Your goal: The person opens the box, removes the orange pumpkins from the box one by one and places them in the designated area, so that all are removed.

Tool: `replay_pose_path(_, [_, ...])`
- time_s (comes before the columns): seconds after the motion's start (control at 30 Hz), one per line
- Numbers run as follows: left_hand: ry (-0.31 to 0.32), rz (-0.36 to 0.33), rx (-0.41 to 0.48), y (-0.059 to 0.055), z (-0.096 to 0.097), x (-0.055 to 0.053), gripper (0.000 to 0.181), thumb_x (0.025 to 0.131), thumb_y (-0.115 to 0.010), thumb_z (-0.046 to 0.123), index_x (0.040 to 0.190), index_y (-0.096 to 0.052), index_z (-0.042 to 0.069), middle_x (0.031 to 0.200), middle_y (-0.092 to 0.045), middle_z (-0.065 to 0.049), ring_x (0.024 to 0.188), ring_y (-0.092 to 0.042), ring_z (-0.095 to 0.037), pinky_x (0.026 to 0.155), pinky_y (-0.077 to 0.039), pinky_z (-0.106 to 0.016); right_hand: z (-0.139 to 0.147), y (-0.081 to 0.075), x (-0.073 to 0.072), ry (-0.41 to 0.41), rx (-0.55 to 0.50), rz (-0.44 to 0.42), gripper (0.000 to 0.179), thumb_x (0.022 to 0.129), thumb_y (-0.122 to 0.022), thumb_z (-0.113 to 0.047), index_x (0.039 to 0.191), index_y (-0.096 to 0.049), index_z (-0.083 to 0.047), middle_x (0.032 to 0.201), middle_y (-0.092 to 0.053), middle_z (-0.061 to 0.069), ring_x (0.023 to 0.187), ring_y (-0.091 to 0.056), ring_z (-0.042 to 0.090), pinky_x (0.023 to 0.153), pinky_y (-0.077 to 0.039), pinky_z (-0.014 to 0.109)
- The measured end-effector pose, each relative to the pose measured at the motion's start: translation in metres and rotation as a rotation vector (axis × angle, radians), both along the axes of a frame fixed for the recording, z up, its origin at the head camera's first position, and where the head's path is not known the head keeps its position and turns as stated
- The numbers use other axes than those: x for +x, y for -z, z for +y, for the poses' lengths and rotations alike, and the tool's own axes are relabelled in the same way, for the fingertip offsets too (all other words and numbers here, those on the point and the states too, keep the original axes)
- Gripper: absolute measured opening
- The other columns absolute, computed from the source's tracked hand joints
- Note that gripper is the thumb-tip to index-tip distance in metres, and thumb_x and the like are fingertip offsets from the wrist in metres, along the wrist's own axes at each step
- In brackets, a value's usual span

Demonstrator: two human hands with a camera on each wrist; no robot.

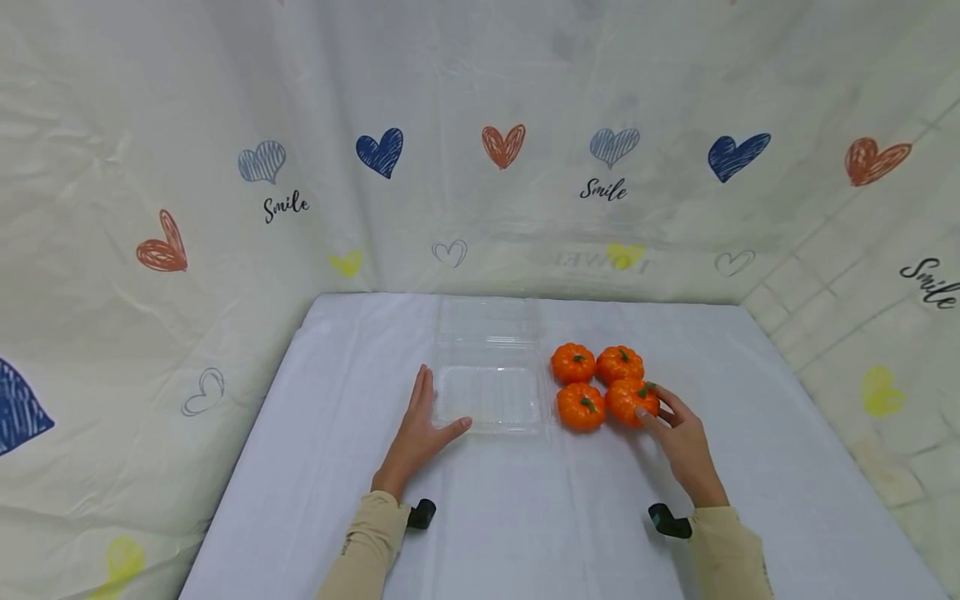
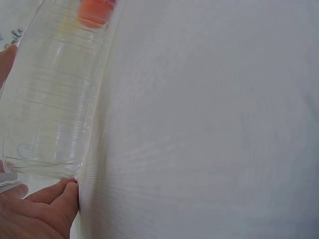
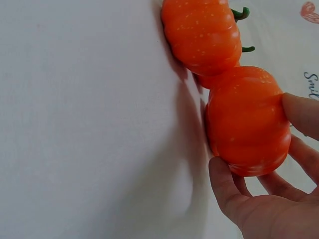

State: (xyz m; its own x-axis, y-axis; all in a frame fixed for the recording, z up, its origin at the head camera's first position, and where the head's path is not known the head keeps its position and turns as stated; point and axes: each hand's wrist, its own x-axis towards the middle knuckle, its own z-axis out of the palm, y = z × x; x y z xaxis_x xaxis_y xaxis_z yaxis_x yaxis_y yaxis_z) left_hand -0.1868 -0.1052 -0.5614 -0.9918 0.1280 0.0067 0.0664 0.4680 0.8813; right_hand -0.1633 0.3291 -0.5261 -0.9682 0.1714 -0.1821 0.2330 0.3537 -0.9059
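A clear plastic clamshell box [image 1: 487,398] lies on the table with its lid [image 1: 487,321] folded back, away from me. My left hand [image 1: 417,429] rests at the box's near left corner, fingers stretched along the left side and thumb at the front edge; the left wrist view shows the fingertips right at the box wall [image 2: 50,99]. Right of the box sit several small orange pumpkins with green stems. My right hand [image 1: 681,442] grips the front right pumpkin [image 1: 628,403] between thumb and fingers. In the right wrist view that pumpkin [image 3: 249,122] touches its neighbour.
A front left pumpkin [image 1: 581,407] and two rear ones, left [image 1: 572,364] and right [image 1: 619,365], stand close together. A white cloth covers the table [image 1: 510,517]. Behind it hangs a pale curtain [image 1: 450,200] printed with hearts.
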Motion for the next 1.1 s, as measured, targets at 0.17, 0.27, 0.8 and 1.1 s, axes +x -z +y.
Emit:
replay_pose_path(0.17, [0.0,-0.003,0.004,-0.002,-0.001,0.001,0.121,0.091,-0.084,0.049,0.174,-0.003,0.015,0.18,0.004,0.002,0.158,-0.031,-0.033,0.128,-0.023,-0.055,-0.003,-0.001,0.003,0.016,-0.012,-0.004,0.073,0.109,-0.065,-0.025,0.17,-0.028,-0.006,0.175,-0.021,0.02,0.152,-0.03,0.05,0.122,-0.029,0.066])
replay_pose_path(0.27, [0.002,-0.008,0.004,-0.002,-0.001,0.002,0.121,0.091,-0.084,0.051,0.174,-0.003,0.015,0.18,0.005,0.003,0.158,-0.031,-0.032,0.128,-0.023,-0.055,-0.004,-0.001,0.004,0.021,-0.005,-0.015,0.073,0.109,-0.064,-0.026,0.17,-0.028,-0.007,0.176,-0.02,0.019,0.153,-0.029,0.049,0.123,-0.029,0.065])
replay_pose_path(0.8, [0.002,-0.008,0.008,0.0,-0.001,0.003,0.121,0.09,-0.084,0.052,0.174,-0.003,0.017,0.18,0.005,0.003,0.158,-0.03,-0.033,0.128,-0.022,-0.056,-0.004,0.009,0.007,0.048,-0.024,-0.048,0.071,0.11,-0.062,-0.021,0.171,-0.028,-0.009,0.177,-0.02,0.015,0.155,-0.029,0.046,0.124,-0.03,0.061])
replay_pose_path(1.1, [0.004,0.005,0.008,0.001,-0.003,0.001,0.122,0.09,-0.083,0.055,0.174,-0.005,0.015,0.18,0.004,0.005,0.158,-0.031,-0.032,0.127,-0.023,-0.057,-0.009,0.01,0.009,0.057,-0.026,-0.036,0.069,0.11,-0.061,-0.019,0.17,-0.028,-0.006,0.176,-0.021,0.017,0.154,-0.03,0.046,0.124,-0.032,0.059])
